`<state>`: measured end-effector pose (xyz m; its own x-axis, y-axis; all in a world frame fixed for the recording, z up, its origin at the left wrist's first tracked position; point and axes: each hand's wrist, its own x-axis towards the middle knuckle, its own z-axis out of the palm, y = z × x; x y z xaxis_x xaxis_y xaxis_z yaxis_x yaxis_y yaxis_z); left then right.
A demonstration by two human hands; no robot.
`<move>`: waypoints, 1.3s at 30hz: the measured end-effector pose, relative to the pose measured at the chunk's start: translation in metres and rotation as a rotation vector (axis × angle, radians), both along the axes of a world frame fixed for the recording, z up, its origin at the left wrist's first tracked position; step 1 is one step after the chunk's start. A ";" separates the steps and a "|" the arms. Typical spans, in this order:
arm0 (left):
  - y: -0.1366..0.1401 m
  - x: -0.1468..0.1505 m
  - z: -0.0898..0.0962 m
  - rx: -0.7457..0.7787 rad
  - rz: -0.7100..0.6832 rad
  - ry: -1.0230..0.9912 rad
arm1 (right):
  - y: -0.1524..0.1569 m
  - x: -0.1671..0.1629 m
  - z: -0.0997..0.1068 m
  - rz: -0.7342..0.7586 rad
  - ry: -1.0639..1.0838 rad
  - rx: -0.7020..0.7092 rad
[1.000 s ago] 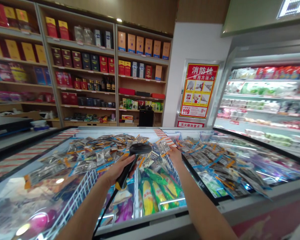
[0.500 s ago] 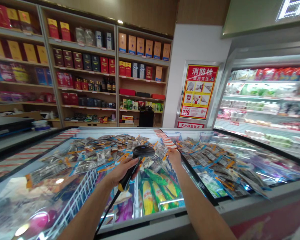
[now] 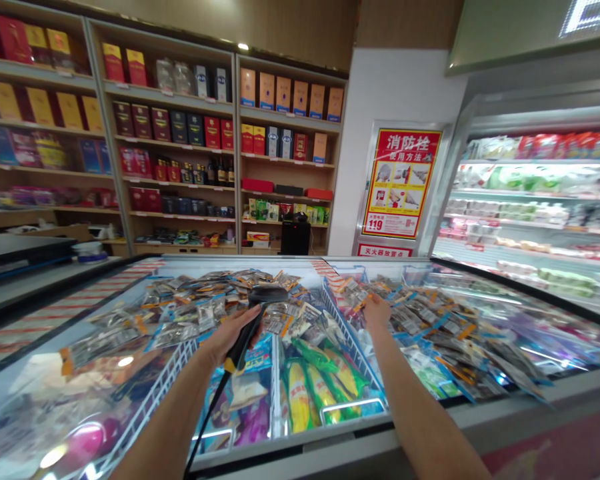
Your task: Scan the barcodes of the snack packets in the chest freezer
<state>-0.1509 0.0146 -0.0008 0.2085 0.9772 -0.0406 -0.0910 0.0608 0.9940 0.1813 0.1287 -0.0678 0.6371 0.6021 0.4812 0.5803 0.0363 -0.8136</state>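
My left hand [image 3: 237, 333] is wrapped round the handle of a black barcode scanner [image 3: 269, 294], whose cord trails down toward me. My right hand [image 3: 377, 312] pinches a small printed snack packet [image 3: 353, 293] by its edge, above the right side of the chest freezer. Left of the scanner, a heap of similar packets [image 3: 200, 313] is spread over the freezer's glass lid. Another pile of packets [image 3: 445, 323] lies to the right of my right hand. Bags of corn [image 3: 313, 390] in green and yellow wrap sit in the freezer below, between my forearms.
White wire baskets [image 3: 167, 377] divide the freezer's inside. Shelves of boxed goods [image 3: 180, 127] stand behind it, beside a red fire-hydrant poster [image 3: 403, 183]. A lit refrigerated display [image 3: 540, 207] is at the right, and a counter [image 3: 15, 287] borders the left.
My right hand has moved right, carrying the packet over toward the right-hand pile. The scanner in my left hand has shifted left and its head has turned. More of the basket shows between them.
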 end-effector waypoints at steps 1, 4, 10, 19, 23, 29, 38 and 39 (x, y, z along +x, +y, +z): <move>0.000 -0.002 0.002 -0.007 0.027 0.016 | -0.002 0.008 0.001 -0.046 0.036 -0.008; -0.001 -0.007 0.006 -0.009 0.080 0.071 | -0.011 0.028 0.005 -0.154 0.127 -0.018; -0.001 -0.011 0.009 0.025 0.099 0.134 | -0.029 0.045 0.015 -0.239 0.105 0.041; 0.002 -0.013 0.005 0.024 0.110 0.128 | -0.033 -0.032 0.027 0.177 -0.284 0.013; 0.003 -0.014 0.004 0.000 0.109 0.119 | -0.024 -0.085 0.021 0.439 -0.388 -0.167; 0.002 -0.015 0.004 -0.019 0.107 0.148 | -0.018 -0.123 0.017 0.463 -0.491 -0.325; 0.001 -0.011 0.003 0.005 0.115 0.189 | -0.022 -0.145 0.020 0.493 -0.575 -0.351; 0.001 -0.011 0.003 0.002 0.111 0.187 | -0.021 -0.144 0.021 0.494 -0.554 -0.352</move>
<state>-0.1620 0.0157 0.0019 0.0882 0.9939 -0.0661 0.0887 0.0582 0.9944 0.0373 0.1076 -0.0473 -0.0157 0.9255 0.3784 0.8851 0.1889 -0.4252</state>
